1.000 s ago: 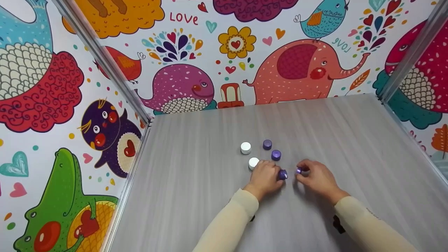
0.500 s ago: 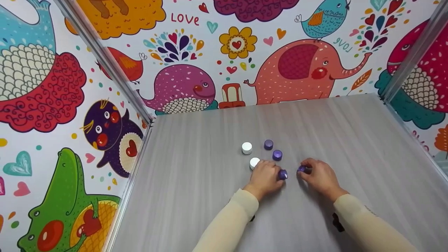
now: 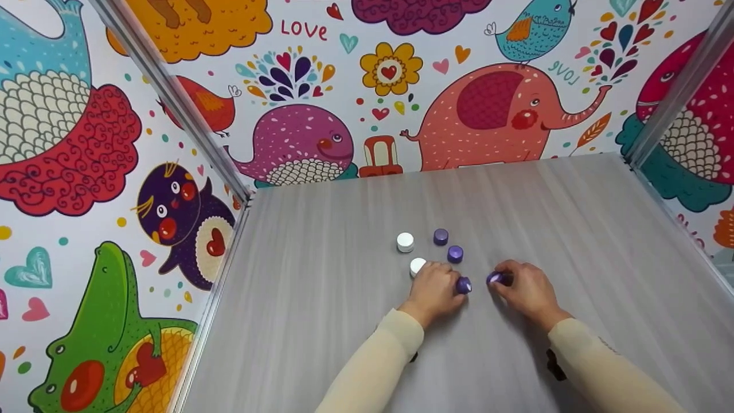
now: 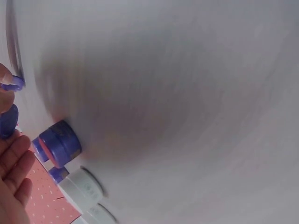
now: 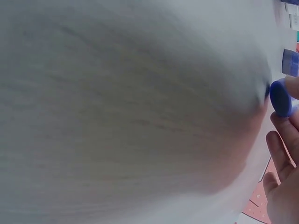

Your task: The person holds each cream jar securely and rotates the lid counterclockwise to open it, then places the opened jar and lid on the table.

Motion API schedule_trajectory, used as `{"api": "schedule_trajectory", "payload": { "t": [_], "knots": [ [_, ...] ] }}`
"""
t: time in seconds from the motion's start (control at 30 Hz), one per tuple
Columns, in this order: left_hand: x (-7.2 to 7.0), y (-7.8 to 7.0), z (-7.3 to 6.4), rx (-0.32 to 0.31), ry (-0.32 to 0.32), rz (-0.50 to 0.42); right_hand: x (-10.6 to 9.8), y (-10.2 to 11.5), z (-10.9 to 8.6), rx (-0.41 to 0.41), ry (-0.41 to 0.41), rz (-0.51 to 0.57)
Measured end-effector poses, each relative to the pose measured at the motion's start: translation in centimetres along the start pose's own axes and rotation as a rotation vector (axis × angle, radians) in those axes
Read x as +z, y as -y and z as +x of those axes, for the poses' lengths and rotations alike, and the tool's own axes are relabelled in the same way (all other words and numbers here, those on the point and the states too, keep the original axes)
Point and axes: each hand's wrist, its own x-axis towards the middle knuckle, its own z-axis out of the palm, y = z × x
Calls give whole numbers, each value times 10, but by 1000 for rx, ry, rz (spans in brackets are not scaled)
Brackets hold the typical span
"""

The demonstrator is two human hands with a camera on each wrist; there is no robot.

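My left hand grips a small purple jar tilted on its side, a pale patch showing at the end facing right. Just across a narrow gap, my right hand pinches a round purple cap between thumb and index finger. From the right wrist, the dark round face of that cap shows, the other fingers spread below it. A white jar stands against the left hand's knuckles, partly hidden. Beyond the hands are two purple jars, a nearer one and a farther one.
Another white jar stands farther back on the grey wood-grain table. Printed panels with cartoon animals rise at the back and both sides. Metal posts mark the corners.
My right hand has drawn slightly to the right, away from the left hand, and the cap in its fingers has turned. My left hand keeps its grip and place.
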Motion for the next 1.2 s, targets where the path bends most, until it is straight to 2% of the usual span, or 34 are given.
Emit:
{"api": "schedule_trajectory", "payload": {
  "t": [0.23, 0.57, 0.87, 1.2],
  "knots": [
    [2, -1, 0, 0, 10, -1, 0, -3, -1, -10, 10, -24],
    [3, -1, 0, -2, 7, -2, 0, -10, -1, -151, -7, -121],
    [3, -1, 1, 4, -24, -18, -3, -8, 0, -154, -4, -134],
    [7, -6, 3, 6, -20, -9, -3, -6, 3, -135, 15, -131]
  ]
}}
